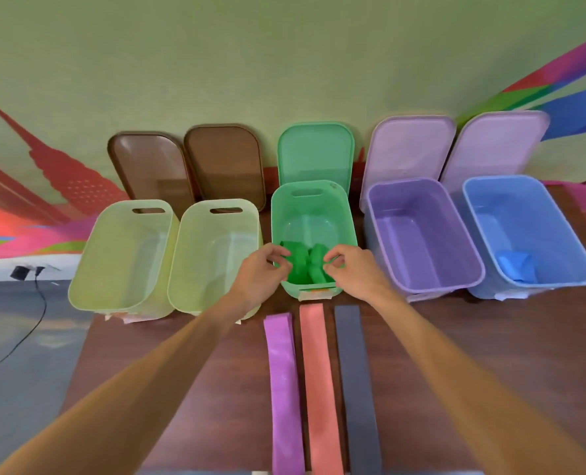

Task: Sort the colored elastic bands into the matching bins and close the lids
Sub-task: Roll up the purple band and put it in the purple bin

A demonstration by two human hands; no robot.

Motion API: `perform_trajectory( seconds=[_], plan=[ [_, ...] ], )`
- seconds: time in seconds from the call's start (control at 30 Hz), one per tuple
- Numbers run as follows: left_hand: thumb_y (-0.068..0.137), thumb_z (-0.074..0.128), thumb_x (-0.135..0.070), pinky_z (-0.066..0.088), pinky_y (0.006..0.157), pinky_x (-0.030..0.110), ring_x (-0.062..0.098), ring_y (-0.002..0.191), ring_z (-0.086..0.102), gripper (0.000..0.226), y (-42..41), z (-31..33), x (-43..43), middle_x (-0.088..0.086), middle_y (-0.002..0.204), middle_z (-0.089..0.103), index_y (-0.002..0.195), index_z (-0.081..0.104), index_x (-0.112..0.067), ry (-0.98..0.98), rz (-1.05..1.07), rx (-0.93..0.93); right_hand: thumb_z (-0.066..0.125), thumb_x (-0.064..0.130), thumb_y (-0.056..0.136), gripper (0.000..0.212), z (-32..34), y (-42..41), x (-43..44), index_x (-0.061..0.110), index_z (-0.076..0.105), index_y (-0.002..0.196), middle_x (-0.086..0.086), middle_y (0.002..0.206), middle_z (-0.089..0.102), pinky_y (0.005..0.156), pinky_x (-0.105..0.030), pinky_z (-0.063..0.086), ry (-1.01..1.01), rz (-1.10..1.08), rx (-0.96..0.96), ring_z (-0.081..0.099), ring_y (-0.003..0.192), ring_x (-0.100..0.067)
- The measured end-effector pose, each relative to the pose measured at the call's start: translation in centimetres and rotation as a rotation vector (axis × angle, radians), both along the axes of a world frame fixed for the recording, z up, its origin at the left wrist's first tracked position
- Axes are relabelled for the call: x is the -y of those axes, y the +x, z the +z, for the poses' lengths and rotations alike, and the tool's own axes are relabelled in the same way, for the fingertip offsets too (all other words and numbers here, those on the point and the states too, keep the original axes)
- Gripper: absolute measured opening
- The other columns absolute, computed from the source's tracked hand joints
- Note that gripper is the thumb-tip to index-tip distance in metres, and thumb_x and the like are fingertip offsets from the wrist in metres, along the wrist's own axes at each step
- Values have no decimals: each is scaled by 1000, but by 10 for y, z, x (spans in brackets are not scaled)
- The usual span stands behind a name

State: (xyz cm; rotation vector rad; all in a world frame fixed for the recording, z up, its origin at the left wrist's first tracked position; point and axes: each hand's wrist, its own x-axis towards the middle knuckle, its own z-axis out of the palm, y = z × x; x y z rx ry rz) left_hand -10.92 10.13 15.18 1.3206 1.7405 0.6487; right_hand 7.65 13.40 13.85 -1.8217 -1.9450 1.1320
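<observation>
**While both hands work in the green bin, three bands lie on the table**

As the head view looks down, the left hand (pixel 267 269) and right hand (pixel 351 270) meet over the near end of the green bin (pixel 313 197). Fingers are curled on both, each pinching an edge of the green band (pixel 305 267), which sits bunched inside that bin against its front wall. The green lid (pixel 315 152) stands open behind.

On the table (pixel 490 337), just in front (side by side, running lengthwise), lie the purple band (pixel 283 389), pink band (pixel 319 389) and dark band (pixel 356 389), flat and not touching.

Off to the right: the purple bin (pixel 421 241), then the blue bin (pixel 524 214) with a blue band (pixel 517 265) crumpled at its near end, and lilac lids (pixel 411 149) upright behind both. To the left are two pale bins (pixel 123 255), with brown lids (pixel 226 162) leaning behind them.
</observation>
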Motion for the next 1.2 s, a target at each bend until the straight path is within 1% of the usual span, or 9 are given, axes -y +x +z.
perform_trajectory(
  seconds=[0.1, 0.23, 0.43, 0.57, 0.73, 0.83, 0.93, 1.1, 1.2],
  plan=[
    [87, 58, -9, 43, 58, 9, 15, 69, 63, 13, -9, 3, 24, 7, 85, 65, 97, 62, -17, 28, -27, 9, 59, 18, 87, 19, 0, -7, 19, 18, 68, 103, 0, 102, 70, 82, -20, 46, 3, 10, 8, 63, 92, -12],
    [88, 57, -9, 42, 61, 9, 7, 70, 59, 12, -32, 5, 69, -2, 82, 64, 95, 64, -16, -31, -187, -36, 57, 17, 89, 16, 3, -20, 54, 18, 68, 101, 6, 94, 65, 64, -9, 39, -20, 37, 1, 61, 82, -8],
    [87, 58, -6, 39, 57, 7, 2, 57, 50, 12, -74, -8, 115, -2, 75, 58, 90, 62, -17, -68, -264, -22, 58, 16, 85, 15, -2, -43, 108, 17, 71, 93, 7, 83, 65, 75, -19, 44, -28, 14, 11, 59, 79, -5],
    [84, 61, -7, 43, 67, 16, 3, 61, 54, 15, -83, -30, 129, -6, 71, 60, 86, 61, -21, -62, -226, -22, 57, 17, 85, 17, -17, -49, 139, 17, 71, 95, 2, 92, 71, 81, -25, 50, -66, 7, 49, 63, 85, -10],
    [85, 65, -16, 49, 87, 24, 13, 88, 61, 20, -69, -74, 135, 0, 101, 66, 105, 63, -18, -132, -139, -38, 55, 17, 87, 16, -40, -42, 148, 20, 69, 94, 3, 97, 70, 81, -26, 53, -149, 0, 88, 63, 87, -10],
    [86, 65, -17, 46, 86, 22, 14, 94, 60, 32, -56, -92, 126, 2, 115, 61, 118, 60, -15, -151, -64, -50, 55, 18, 88, 15, -55, -34, 137, 23, 68, 94, 4, 99, 70, 78, -22, 52, -172, -10, 94, 63, 87, -8],
    [87, 62, -17, 47, 90, 26, 17, 101, 60, 43, -42, -105, 113, 2, 126, 55, 129, 53, -15, -165, 5, -72, 55, 18, 90, 15, -69, -29, 125, 19, 68, 97, 3, 100, 70, 75, -17, 46, -174, -19, 84, 61, 85, -7],
    [88, 61, -14, 50, 96, 35, 21, 102, 62, 50, -20, -125, 95, 5, 136, 48, 136, 47, -17, -177, 132, -73, 54, 15, 90, 19, -91, -27, 107, 16, 69, 101, 3, 97, 70, 69, -12, 41, -191, -45, 42, 60, 83, -6],
    [87, 61, -9, 51, 91, 32, 19, 92, 61, 47, -12, -134, 91, 5, 130, 55, 132, 52, -17, -160, 205, -64, 55, 14, 89, 19, -102, -24, 102, 18, 68, 101, 5, 91, 68, 58, 0, 35, -202, -45, 27, 59, 79, -4]
  ],
)
